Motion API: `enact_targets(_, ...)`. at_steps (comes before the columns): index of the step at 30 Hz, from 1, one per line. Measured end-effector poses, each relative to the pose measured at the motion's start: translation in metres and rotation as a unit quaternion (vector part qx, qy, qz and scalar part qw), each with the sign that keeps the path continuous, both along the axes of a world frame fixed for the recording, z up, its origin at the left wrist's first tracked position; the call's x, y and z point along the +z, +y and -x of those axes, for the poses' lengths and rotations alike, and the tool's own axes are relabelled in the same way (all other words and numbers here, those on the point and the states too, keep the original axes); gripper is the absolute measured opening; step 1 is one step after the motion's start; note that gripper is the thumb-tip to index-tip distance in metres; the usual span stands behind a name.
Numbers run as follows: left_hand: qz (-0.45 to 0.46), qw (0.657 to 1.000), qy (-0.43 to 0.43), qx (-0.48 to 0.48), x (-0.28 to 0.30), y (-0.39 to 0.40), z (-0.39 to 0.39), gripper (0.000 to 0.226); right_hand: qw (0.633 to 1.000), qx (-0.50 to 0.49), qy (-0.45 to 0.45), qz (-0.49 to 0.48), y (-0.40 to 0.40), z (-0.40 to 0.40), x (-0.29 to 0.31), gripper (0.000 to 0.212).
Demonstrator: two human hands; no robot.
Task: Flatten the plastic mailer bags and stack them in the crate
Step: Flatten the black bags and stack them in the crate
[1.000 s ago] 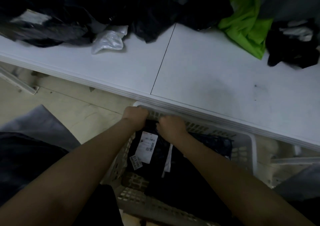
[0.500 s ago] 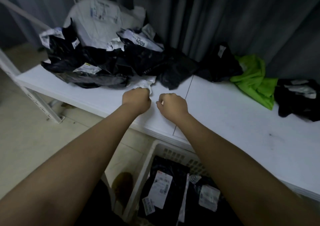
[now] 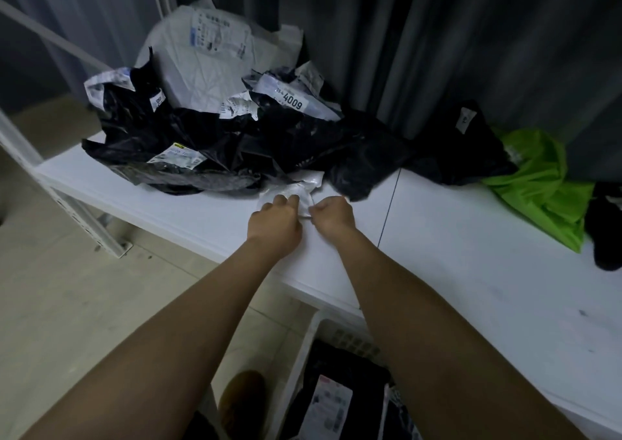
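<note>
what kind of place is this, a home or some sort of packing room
Probably a parcel sorting or returns workroom, not a home: a heap of used mailer bags with shipping labels on a plain white worktable, a crate of flattened bags below it, and grey curtains behind.

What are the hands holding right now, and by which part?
Both the left hand and the right hand pinch the near edge of a small crumpled clear plastic mailer bag on the white table.

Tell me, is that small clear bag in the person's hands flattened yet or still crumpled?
Still crumpled. The clear bag lies bunched and wrinkled on the white table, pinched by the left hand and right hand.
</note>
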State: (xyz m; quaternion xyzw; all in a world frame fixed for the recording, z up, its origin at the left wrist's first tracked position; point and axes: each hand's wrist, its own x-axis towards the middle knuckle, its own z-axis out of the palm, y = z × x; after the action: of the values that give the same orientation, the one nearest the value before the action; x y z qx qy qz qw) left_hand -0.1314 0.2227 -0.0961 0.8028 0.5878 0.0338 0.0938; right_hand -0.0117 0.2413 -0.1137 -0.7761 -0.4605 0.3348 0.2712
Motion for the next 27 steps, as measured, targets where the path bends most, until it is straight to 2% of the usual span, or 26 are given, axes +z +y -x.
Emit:
enact_targets(3, -0.044, 0.999, -0.004, 0.004, -0.001, -0.007, -0.004, 0.046, 0.999, -0.018, 0.037, 0.016, -0.017, -0.006, 0.003, 0.014)
enact_targets(5, -0.090, 0.995, -0.040, -0.003, -0.006, -0.015, -0.012, 0.043, 0.997, -0.028, 0.070, 0.014, -0.043, -0.016, 0.009, 0.015)
enact_targets(7, -0.104, 0.990, -0.087, -0.029, -0.013, -0.027, -0.023, 0.056, 0.993, -0.051, 0.107, 0.000, -0.074, -0.031, 0.013, 0.014)
enact_targets(9, -0.102, 0.986, -0.111, -0.066, -0.023, -0.043, -0.043, 0.069, 0.989, -0.075, 0.126, -0.008, -0.105, -0.052, 0.012, 0.012)
enact_targets(12, -0.025, 0.989, -0.114, -0.088, -0.026, -0.074, -0.079, 0.080, 0.985, -0.121, 0.115, -0.036, -0.148, -0.088, 0.006, 0.010)
enact_targets(15, 0.005, 0.985, -0.134, -0.105, -0.029, -0.099, -0.116, 0.066, 0.976, -0.165, 0.010, -0.138, -0.183, -0.127, 0.010, 0.011)
enact_targets(17, -0.006, 0.979, -0.169, -0.117, -0.023, -0.113, -0.140, 0.062, 0.951, -0.170, -0.126, -0.225, -0.204, -0.159, 0.024, 0.009)
enact_targets(18, -0.010, 0.975, -0.187, -0.117, -0.017, -0.118, -0.150, 0.063, 0.920, -0.151, -0.234, -0.275, -0.210, -0.175, 0.032, 0.008)
enact_targets(20, -0.020, 0.965, -0.236, -0.111, -0.007, -0.123, -0.162, 0.068, 0.816, -0.074, -0.462, -0.339, -0.218, -0.202, 0.045, 0.006)
enact_targets(21, -0.021, 0.961, -0.257, -0.104, -0.003, -0.125, -0.166, 0.066, 0.768, -0.021, -0.534, -0.352, -0.221, -0.213, 0.044, 0.005)
enact_targets(22, -0.020, 0.958, -0.268, -0.098, 0.001, -0.126, -0.168, 0.061, 0.736, 0.037, -0.572, -0.359, -0.223, -0.220, 0.041, 0.009)
enact_targets(23, -0.017, 0.956, -0.276, -0.094, 0.003, -0.127, -0.170, 0.056, 0.721, 0.095, -0.586, -0.357, -0.227, -0.224, 0.036, 0.014)
enact_targets(27, 0.002, 0.957, -0.269, -0.108, 0.000, -0.134, -0.173, 0.057, 0.686, 0.249, -0.600, -0.328, -0.249, -0.228, -0.003, 0.012)
